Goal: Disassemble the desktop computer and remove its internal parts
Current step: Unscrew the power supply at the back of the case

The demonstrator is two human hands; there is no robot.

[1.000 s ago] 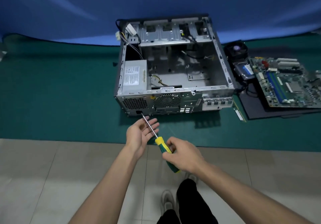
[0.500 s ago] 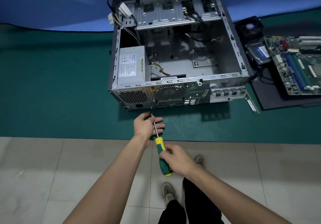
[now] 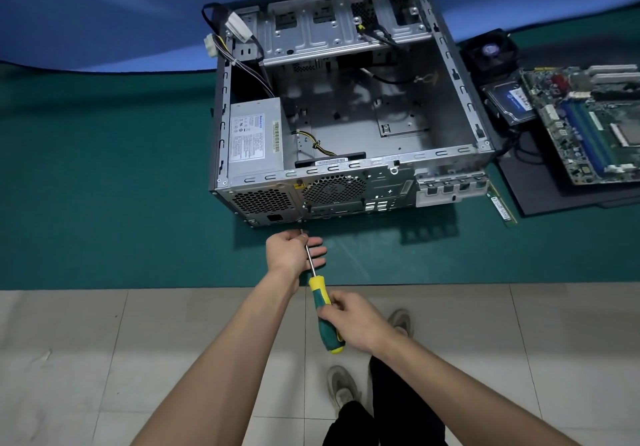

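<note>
Bare mat [image 3: 104, 186] left of case [image 3: 346, 154]

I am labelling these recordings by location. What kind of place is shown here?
Probably a makeshift indoor repair or teardown area on a floor, not a proper bench: a green mat lies on floor tiles, holding an opened computer case and a removed motherboard.

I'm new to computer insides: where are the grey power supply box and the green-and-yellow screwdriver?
Grey metal power supply box [image 3: 255, 137]: head view, top label.
Green-and-yellow screwdriver [image 3: 320, 298]: head view, upper handle.
</note>
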